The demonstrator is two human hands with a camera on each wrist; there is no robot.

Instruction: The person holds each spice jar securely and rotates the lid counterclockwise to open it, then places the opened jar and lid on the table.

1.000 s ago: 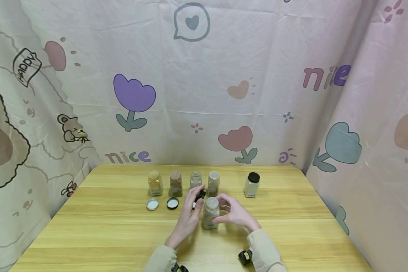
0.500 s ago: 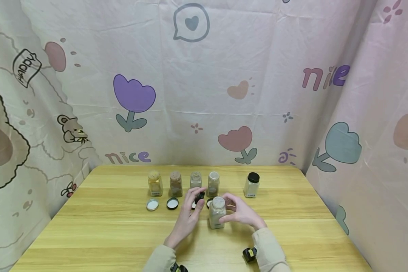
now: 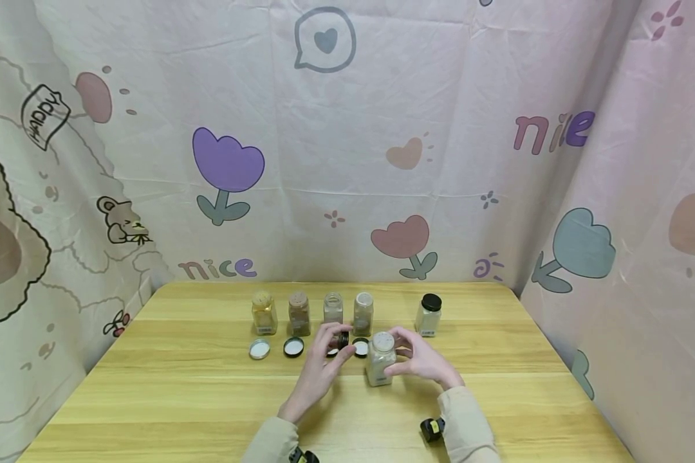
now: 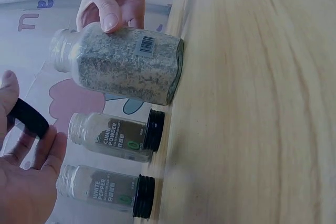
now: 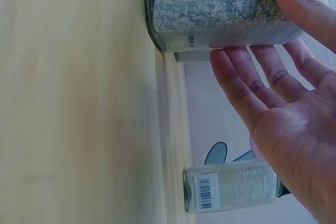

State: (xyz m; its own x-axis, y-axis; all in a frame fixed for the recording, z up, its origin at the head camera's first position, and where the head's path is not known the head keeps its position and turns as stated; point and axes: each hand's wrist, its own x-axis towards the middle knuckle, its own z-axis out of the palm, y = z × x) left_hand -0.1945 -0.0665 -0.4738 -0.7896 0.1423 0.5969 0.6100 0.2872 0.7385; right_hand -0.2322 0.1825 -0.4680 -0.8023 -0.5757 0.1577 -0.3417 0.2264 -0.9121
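My left hand (image 3: 320,366) pinches a black screw lid (image 4: 30,119) between thumb and fingers, tilted on edge above the table. Thumb and fingers of my right hand (image 3: 421,361) grip a square glass spice jar (image 3: 379,368) from its right side. Grey-white flecked seasoning (image 4: 126,66) fills most of this upright jar, and its perforated top is uncovered. Whether its base touches the table cannot be told. Behind the hands stand the jars labelled cumin powder (image 4: 118,135) and white pepper (image 4: 107,187), each without a lid on its mouth.
A yellow-filled jar (image 3: 264,315) and a brown-filled jar (image 3: 299,315) stand back left. Upturned lids (image 3: 293,347) lie before the row, one partly behind my left hand. A black-capped jar (image 3: 428,316) stands at the right on the wooden table (image 3: 179,399).
My right hand has moved the flecked jar rightward, away from my left hand, uncovering a lid behind it. The left hand has stayed nearly in place while the black lid turned slightly.
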